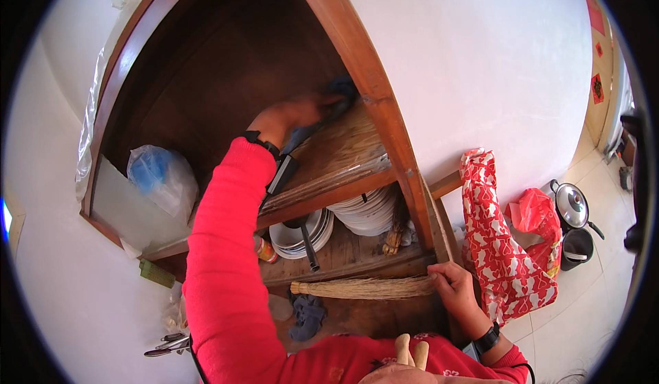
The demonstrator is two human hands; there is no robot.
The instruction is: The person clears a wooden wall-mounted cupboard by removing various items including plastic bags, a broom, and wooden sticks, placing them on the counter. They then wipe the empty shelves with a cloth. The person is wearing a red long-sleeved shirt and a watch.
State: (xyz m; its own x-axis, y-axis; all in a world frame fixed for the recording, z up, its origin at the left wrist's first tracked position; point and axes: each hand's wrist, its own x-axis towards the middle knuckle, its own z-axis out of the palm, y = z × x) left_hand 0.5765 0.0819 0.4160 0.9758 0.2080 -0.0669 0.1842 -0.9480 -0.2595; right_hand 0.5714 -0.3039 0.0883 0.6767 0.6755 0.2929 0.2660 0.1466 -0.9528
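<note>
Inside the upper compartment of a wooden cabinet (355, 39), my left hand (301, 112) presses a dark blue cloth (344, 89) to the right end of the shelf board (334, 142). The hand and cloth are blurred. Lower down, my right hand (455, 286) has its fingers curled at the cabinet's right edge (437, 224), beside the bristle tips of a straw brush (360, 287). The brush lies across the lower ledge. Under the shelf are stacked white plates (365, 211), more bowls or plates (280, 242) with a black-handled utensil (309, 245), and a small jar (266, 251).
A plastic bag with blue contents (162, 178) sits at the compartment's left, behind a pale panel (128, 211). Another dark cloth (307, 317) lies below the brush. Right of the cabinet hang red patterned fabric (494, 240) and a red bag (533, 214); lidded pan (571, 205) beyond.
</note>
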